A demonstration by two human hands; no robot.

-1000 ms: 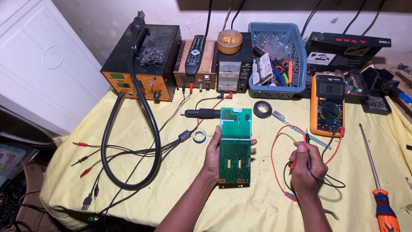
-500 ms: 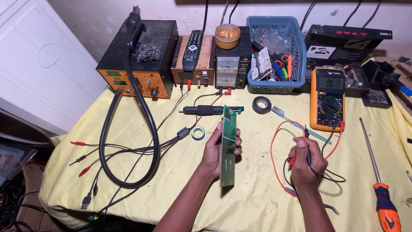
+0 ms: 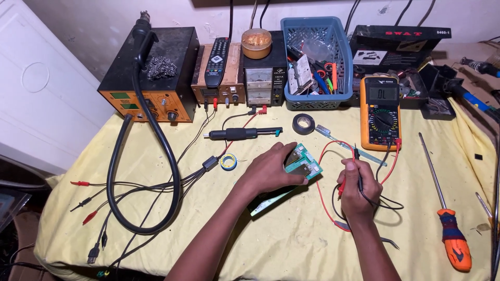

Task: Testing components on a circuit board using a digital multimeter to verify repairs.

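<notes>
Left hand (image 3: 273, 169) gripping tilted green circuit board (image 3: 302, 164) above yellow-covered bench (image 3: 291, 244), right hand (image 3: 358, 188) closed around red and black multimeter probes (image 3: 357, 165), orange multimeter (image 3: 380, 112) just beyond, black tape roll (image 3: 303, 124) nearby

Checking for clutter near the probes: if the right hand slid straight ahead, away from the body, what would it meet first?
The right hand points up-table; likely first the thin clear tool lying beside the multimeter, though depth is unclear.

A yellow cloth (image 3: 312, 244) covers the table beneath the fingers. Beyond them rises a scuffed whitish wall (image 3: 83, 21); a white cabinet (image 3: 36, 93) stands far off to their left side.
</notes>
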